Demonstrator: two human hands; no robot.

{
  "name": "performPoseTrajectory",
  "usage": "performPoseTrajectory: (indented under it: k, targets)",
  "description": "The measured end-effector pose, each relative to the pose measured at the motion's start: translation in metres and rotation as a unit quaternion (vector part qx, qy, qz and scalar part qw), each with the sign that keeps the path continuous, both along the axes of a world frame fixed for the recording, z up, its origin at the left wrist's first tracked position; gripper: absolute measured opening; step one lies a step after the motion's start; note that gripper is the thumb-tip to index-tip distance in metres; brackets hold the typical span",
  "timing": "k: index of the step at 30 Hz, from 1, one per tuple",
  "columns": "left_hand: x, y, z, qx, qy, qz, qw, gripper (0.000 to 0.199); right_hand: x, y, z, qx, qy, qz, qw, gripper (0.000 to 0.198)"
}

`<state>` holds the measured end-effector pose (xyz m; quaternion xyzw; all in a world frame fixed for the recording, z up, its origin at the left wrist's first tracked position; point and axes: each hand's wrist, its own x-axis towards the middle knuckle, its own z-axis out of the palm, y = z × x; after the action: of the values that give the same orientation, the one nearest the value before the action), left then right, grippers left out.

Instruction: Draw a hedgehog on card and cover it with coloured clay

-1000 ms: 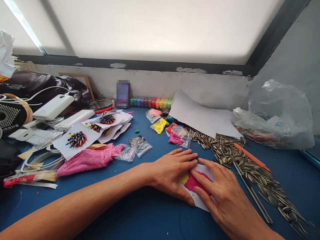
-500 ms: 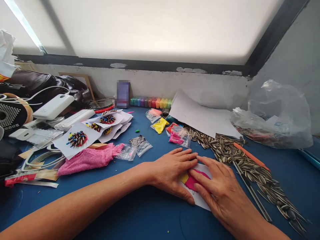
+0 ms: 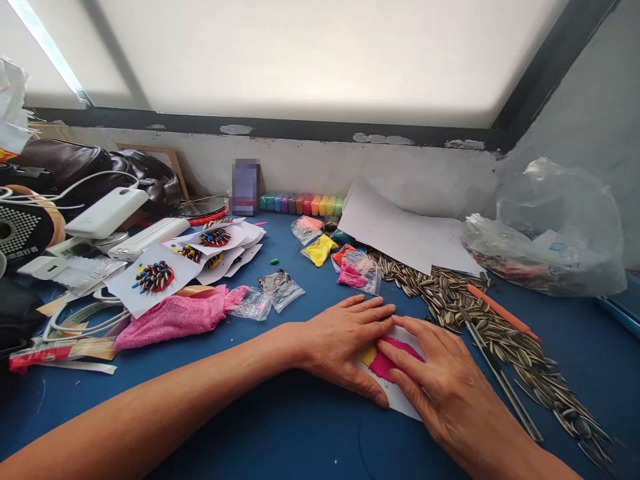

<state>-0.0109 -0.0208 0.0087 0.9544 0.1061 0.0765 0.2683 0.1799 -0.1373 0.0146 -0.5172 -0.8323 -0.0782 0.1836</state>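
A small white paper (image 3: pixel 400 398) lies on the blue table, partly covered by both hands. On it is a flattened patch of magenta modelling clay (image 3: pixel 384 367) beside a yellow clay patch (image 3: pixel 369 355). My left hand (image 3: pixel 353 343) rests flat across the paper's left side, fingers stretched out. With fingers extended, my right hand (image 3: pixel 435 370) touches the magenta clay with its fingertips. Sunflower seeds (image 3: pixel 505 343) spread out to the right of my right hand, with a metal tool (image 3: pixel 500 380) and an orange stick (image 3: pixel 503 313) among them.
Ahead lie small bags of pink clay (image 3: pixel 353 275) and yellow clay (image 3: pixel 320 251). Finished seed-and-clay cards (image 3: pixel 155 277) are by a pink cloth (image 3: pixel 185 320) at left. White sheets (image 3: pixel 400 227), a row of coloured clay (image 3: pixel 303 204) and a plastic bag (image 3: pixel 550 240) stand farther back.
My right fingers have shifted very slightly on the magenta clay. My left hand stays in place on the paper.
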Motion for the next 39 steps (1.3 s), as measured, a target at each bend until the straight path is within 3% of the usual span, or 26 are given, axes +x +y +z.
performPoseTrajectory:
  k: [7,13,20,33,39]
  targets:
    - [0.0001,0.0007,-0.0013,-0.001,-0.008,0.004,1.000,0.102,0.0009,0.0026,0.0028,-0.004,0.005,0.011,1.000,0.026]
    - [-0.0009,-0.0003,-0.0005,0.014,-0.005,0.029,0.999,0.114,0.0017,0.0020,-0.0013,0.016,0.028,-0.028,0.999,0.031]
    - [-0.0027,-0.0027,0.0021,0.029,0.013,0.044,0.999,0.111,-0.0001,0.0044,-0.0062,-0.018,0.005,-0.035,0.999,0.031]
    - [-0.0021,-0.0013,-0.0014,0.019,0.009,0.040,0.999,0.109,-0.0028,0.0073,0.0022,-0.015,0.003,-0.001,1.000,0.030]
    - [-0.0035,-0.0019,-0.0011,0.024,0.011,0.039,0.999,0.110,0.0009,0.0059,-0.0023,-0.008,-0.012,-0.030,0.999,0.030]
